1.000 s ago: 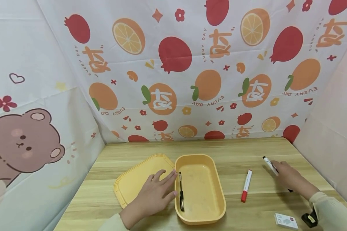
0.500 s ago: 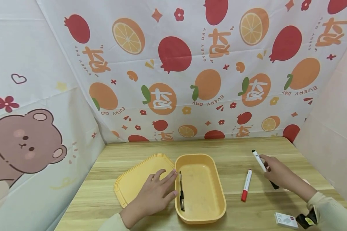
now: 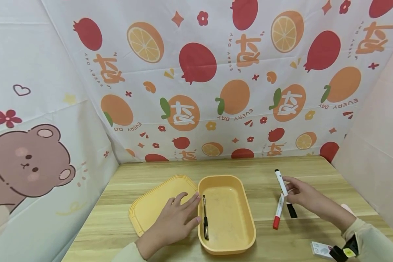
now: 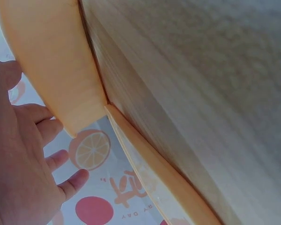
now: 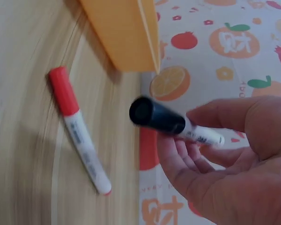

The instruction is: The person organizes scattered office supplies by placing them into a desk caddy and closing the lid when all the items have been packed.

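My right hand (image 3: 302, 193) pinches a white marker with a black cap (image 5: 161, 117) between thumb and fingers, raised over the table. In the head view it overlaps the top of a red-capped marker (image 3: 278, 213), which lies on the wood to the right of the yellow box. My left hand (image 3: 177, 220) rests with spread fingers at the left rim of that deep yellow box (image 3: 227, 249); in the left wrist view its fingertips touch the rim. A black pen (image 3: 205, 220) lies inside the box along its left wall.
The yellow lid (image 3: 160, 196) lies flat left of the box, partly under my left hand. A small white box (image 3: 321, 250) is near the front right, close to the right wrist camera (image 3: 345, 251). Printed cloth (image 3: 213, 120) hangs behind the table.
My right hand has carried the black-capped marker leftward, toward the red-capped marker and the box. The left hand, the box and the pen have stayed in place.
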A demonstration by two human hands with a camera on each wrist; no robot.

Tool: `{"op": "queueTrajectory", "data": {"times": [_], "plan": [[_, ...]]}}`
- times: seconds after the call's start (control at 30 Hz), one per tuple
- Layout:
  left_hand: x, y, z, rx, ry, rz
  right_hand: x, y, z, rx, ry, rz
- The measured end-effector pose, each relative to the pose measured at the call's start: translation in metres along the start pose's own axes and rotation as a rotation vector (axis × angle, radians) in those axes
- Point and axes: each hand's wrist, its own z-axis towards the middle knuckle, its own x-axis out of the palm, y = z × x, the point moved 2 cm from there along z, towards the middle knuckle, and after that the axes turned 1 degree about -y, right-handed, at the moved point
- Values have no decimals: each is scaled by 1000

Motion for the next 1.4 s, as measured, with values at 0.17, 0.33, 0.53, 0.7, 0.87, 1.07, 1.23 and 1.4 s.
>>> {"op": "queueTrajectory", "data": {"times": [0.17,0.33,0.53,0.7,0.87,1.07,1.23,1.4], "plan": [[-2,-1,-1,12,-13,21,13,13,2,-4,65,90],[-3,-2,0,22,-28,35,25,23,3,-42,110,173],[-2,0,2,14,-1,44,37,28,7,-32,142,242],[-2,2,3,16,12,56,47,31,13,-38,171,285],[-2,2,4,13,12,52,60,35,19,-61,204,352],[-4,2,4,17,13,53,76,45,27,-59,244,424],[-6,2,6,23,15,72,92,51,35,-42,241,449],[-5,2,6,26,20,80,110,54,41,-9,229,447]]}}
